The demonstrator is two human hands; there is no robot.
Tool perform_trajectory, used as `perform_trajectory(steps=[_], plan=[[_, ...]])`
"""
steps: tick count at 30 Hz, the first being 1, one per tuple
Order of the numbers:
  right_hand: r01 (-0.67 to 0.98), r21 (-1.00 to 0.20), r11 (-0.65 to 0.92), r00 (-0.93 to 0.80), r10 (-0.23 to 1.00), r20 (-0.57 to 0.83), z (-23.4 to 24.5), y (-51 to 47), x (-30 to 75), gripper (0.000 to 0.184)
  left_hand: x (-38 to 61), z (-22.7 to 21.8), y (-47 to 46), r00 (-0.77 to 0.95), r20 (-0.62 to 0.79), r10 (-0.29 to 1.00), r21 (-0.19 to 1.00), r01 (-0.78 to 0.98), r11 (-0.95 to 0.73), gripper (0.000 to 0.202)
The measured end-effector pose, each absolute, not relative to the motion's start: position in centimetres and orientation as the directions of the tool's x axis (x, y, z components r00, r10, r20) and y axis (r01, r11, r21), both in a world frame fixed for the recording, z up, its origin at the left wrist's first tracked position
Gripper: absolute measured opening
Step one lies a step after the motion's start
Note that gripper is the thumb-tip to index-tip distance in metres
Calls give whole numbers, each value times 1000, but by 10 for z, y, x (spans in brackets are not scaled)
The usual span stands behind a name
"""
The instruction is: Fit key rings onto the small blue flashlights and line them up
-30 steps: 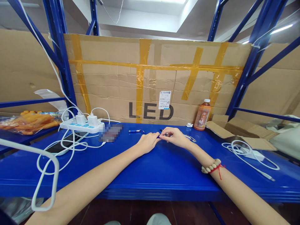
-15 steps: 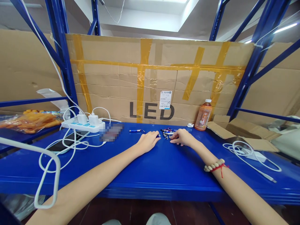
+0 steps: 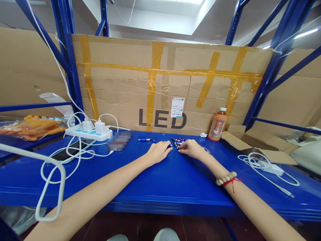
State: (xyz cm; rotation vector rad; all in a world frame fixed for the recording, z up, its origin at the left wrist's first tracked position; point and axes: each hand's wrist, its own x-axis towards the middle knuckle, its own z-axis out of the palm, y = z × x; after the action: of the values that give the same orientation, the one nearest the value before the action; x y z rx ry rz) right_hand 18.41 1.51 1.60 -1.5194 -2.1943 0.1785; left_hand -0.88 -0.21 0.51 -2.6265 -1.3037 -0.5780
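Note:
My left hand (image 3: 158,152) rests on the blue shelf with its fingers curled down. A small silvery bit shows at its fingertips, too small to name. To its right lies a pile of small pen-like pieces (image 3: 179,141) in blue, red and silver with metal clasps. My right hand (image 3: 191,148) reaches into the near side of this pile, thumb and fingers bent together; what they pinch is hidden. A metal clasp or ring (image 3: 206,150) shows just beyond my right wrist. Left of the pile, apart from both hands, lies a blue pen-like torch (image 3: 146,140) with a short strap.
A power strip (image 3: 104,135) with chargers and white cables stands left, beside a phone (image 3: 72,150). A drink bottle (image 3: 217,124), an open carton (image 3: 265,150) and a coiled cable (image 3: 265,169) are on the right. A large cardboard sheet (image 3: 120,90) closes the back.
My right hand has moved slightly left, further over the near side of the pile. A metal clasp or ring now shows beyond its wrist. My left hand has hardly moved.

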Motion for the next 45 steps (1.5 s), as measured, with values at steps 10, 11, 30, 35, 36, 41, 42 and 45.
perform_trajectory(steps=[10, 11, 30, 35, 36, 41, 42, 45], plan=[[957, -95, 273, -226, 911, 344, 12, 17, 182, 13, -8, 7, -6, 513, 378, 771, 8, 831, -556, 38], [956, -90, 280, -235, 911, 339, 11, 19, 183, 12, -7, 7, -6, 510, 378, 773, 3, 834, -552, 39], [373, -841, 392, -306, 908, 287, 11, 7, 159, 42, -9, 3, -1, 499, 356, 790, -4, 846, -532, 40], [360, -824, 437, -366, 879, 306, 11, 4, 159, 41, -9, 3, -1, 498, 368, 785, 2, 844, -536, 36], [359, -813, 459, -385, 866, 319, 11, 3, 158, 41, -9, 3, -1, 493, 365, 790, 6, 847, -532, 35], [419, -754, 506, -354, 856, 377, 16, 3, 158, 42, -8, 6, -4, 483, 379, 789, 2, 853, -523, 38], [463, -741, 486, -306, 872, 381, 17, 4, 160, 43, -8, 6, -5, 483, 384, 787, 1, 852, -523, 38], [696, -603, 389, -148, 900, 410, 19, 7, 168, 40, -7, 6, -5, 460, 387, 799, 14, 864, -504, 38]])
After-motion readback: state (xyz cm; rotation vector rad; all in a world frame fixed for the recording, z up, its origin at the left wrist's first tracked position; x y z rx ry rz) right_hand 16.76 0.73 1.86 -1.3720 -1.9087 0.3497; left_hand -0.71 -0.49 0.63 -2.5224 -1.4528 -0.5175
